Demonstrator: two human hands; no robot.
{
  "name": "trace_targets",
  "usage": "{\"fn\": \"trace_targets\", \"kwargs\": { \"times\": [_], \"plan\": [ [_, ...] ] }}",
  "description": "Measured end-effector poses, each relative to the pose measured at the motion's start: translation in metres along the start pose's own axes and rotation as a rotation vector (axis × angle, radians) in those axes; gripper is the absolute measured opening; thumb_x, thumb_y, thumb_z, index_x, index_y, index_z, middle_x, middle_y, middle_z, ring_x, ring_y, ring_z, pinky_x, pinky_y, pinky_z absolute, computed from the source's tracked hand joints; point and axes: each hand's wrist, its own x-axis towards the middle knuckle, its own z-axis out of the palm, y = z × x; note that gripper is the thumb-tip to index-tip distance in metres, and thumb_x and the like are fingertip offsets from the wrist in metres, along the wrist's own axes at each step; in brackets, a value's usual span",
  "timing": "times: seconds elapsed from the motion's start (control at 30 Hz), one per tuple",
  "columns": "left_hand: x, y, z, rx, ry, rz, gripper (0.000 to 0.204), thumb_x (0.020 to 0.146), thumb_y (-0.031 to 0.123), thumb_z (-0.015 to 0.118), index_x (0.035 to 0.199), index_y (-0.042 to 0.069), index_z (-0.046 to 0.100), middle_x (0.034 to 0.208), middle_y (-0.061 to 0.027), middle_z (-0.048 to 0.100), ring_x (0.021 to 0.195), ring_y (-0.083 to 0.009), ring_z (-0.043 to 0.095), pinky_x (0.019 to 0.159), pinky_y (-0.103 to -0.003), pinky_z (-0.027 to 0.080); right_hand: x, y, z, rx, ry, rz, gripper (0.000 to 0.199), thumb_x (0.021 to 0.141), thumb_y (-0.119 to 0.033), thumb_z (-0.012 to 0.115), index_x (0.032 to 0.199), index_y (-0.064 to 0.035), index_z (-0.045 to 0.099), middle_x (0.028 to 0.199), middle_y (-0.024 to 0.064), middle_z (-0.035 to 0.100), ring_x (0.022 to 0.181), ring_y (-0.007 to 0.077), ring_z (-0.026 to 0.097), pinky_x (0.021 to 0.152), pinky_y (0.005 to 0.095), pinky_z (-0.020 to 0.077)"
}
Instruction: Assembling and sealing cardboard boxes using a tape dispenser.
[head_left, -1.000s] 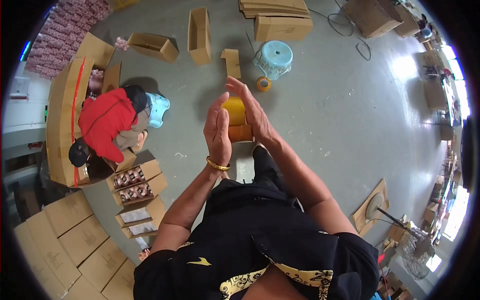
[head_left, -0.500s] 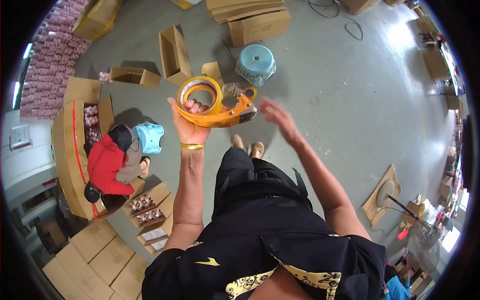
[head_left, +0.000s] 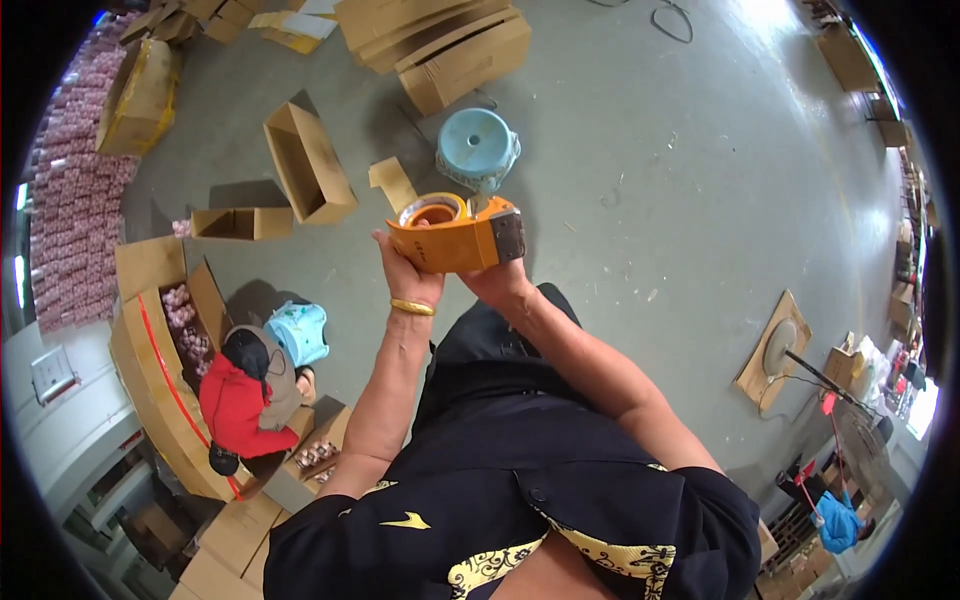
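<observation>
An orange tape dispenser [head_left: 462,244] with a roll of tape [head_left: 434,208] on it is held up in front of me, its metal-edged head pointing right. My left hand [head_left: 412,275] grips it at the left end, with a fingertip showing inside the roll. Close against the underside of the head is my right hand [head_left: 497,282], whose fingers are hidden behind the dispenser.
Beyond the dispenser stands a blue stool [head_left: 474,145]. Open cardboard boxes [head_left: 312,165] and stacked flattened cartons [head_left: 465,60] lie farther off. At left, a person in red [head_left: 235,395] bends beside a large carton [head_left: 165,375]. A standing fan [head_left: 850,450] is at right.
The dispenser has turned so its orange side faces me and sits slightly lower. My right hand has come in from the right to its underside. The view has shifted.
</observation>
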Motion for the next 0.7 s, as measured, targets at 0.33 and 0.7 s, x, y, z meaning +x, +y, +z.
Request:
{"fn": "trace_targets", "kwargs": {
  "times": [0.33, 0.7],
  "plan": [
    [0.099, 0.011, 0.084, 1.026, 0.169, 0.7, 0.034, 0.097, 0.031, 0.036, 0.114, 0.006, 0.053, 0.107, -0.0061, 0.056, 0.097, -0.0147, 0.053, 0.087, -0.028, 0.042, 0.137, -0.024, -0.042, 1.024, 0.08, 0.455, 0.057, 0.087, -0.049, 0.046, 0.125, -0.0081, 0.043, 0.124, 0.0102, 0.049, 0.114, 0.024, 0.048, 0.101, 0.0429, 0.0351],
    [0.237, -0.011, 0.195, 1.795, -0.251, 1.142, 0.031, 0.091, 0.032, 0.049, 0.077, 0.006, 0.058, 0.072, -0.0063, 0.058, 0.074, -0.0249, 0.056, 0.088, -0.043, 0.037, 0.316, -0.033, -0.119, 1.168, 0.249, 0.936, 0.071, 0.08, -0.07, 0.038, 0.117, -0.0112, 0.051, 0.119, 0.0084, 0.054, 0.112, 0.0274, 0.049, 0.101, 0.0461, 0.0323]
  ]
}}
